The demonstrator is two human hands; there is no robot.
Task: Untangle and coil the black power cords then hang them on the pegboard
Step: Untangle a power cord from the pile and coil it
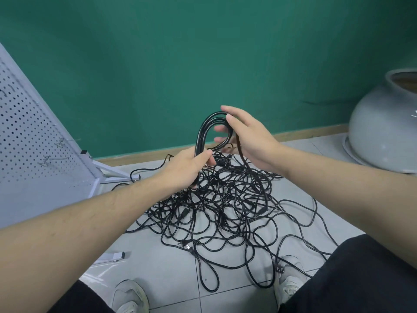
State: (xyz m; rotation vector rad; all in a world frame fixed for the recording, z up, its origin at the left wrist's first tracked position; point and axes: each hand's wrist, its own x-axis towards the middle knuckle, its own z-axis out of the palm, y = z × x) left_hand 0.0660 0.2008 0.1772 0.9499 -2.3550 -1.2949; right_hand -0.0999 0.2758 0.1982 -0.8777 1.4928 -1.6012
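- The left hand [187, 168] is clenched round the gathered strands of a coil [204, 132], which stands as an upright loop above the pile [225, 204].
- The right hand [250, 141] has fingers inside the loop's far side with the thumb over the top, loosely grasping it; a strand runs from there down into the pile.
- Risk: that trailing strand may snag in the pile and drag other cords up (or pull the loops uneven).
- Cords: thin, glossy, black, springy, with moulded plugs.
- The pegboard [29, 136], left of the pile, is perforated pale metal with wire hooks [63, 143], nothing hung.
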